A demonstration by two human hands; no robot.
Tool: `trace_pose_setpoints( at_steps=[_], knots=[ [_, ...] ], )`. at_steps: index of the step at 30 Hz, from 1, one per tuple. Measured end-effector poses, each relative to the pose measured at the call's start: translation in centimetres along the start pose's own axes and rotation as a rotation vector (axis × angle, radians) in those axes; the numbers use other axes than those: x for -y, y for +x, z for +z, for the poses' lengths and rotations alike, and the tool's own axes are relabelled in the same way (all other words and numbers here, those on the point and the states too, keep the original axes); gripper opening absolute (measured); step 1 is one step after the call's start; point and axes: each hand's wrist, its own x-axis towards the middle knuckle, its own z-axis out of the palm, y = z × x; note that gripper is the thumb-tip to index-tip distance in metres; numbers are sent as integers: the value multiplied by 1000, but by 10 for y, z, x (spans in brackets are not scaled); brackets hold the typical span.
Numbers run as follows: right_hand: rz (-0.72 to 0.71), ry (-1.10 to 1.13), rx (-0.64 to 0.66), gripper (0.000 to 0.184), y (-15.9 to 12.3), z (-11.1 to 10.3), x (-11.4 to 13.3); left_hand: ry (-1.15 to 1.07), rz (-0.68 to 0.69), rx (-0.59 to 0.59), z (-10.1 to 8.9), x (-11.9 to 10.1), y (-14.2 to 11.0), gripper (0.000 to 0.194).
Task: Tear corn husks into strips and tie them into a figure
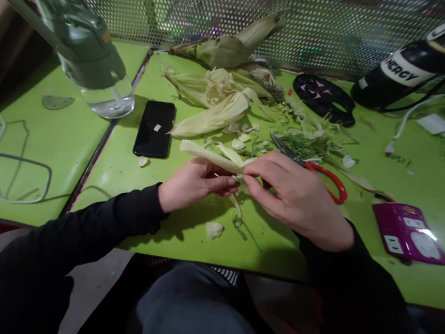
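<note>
Head view: one green table (119, 184), its surface crossed at the left by a dark seam. Item, my left hand (190, 182): closed in a pinch, thumb against fingers, on the folded pale husk piece (213, 157), which extends leftward above my knuckles. Item, my right hand (290, 194): fingers curled, thumb and fingertips drawn together at the right end of the same piece, just beside my left fingertips; how firmly they grip it I cannot tell. Below the fingertips, one thin curled strand (237, 212), hanging towards the table. Item, one pair of scissors with red handles (325, 171), lying beyond my right hand and partly hidden by it, dark blades pointing away to the left. Item, a spread of pale husks (216, 104) beyond both hands, with a larger green husk (233, 48) lying behind, by the perforated metal screen (320, 30). Item, green scraps (314, 141), heaped near the scissor blades. Item, one black phone (154, 130), flat to the left of the husks, a small pale flake on its screen. Item, one pale scrap (214, 231), near the table's front edge. Item, one clear bottle with a green upper part (98, 68), at far left. Item, one black palette-shaped object (324, 99), before the screen. Item, one black bottle, white-banded (408, 71), at far right. Item, one purple object (411, 233), to the right of my right hand.
</note>
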Motion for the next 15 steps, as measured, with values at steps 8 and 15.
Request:
trace_pose_setpoints(
  at_steps=[8,15],
  knots=[
    [10,38,42,13,1,-4,0,124,-7,-62,2,0,-2,13],
    [60,76,64,15,1,-1,1,84,-4,-54,4,-5,-4,11]
  ],
)
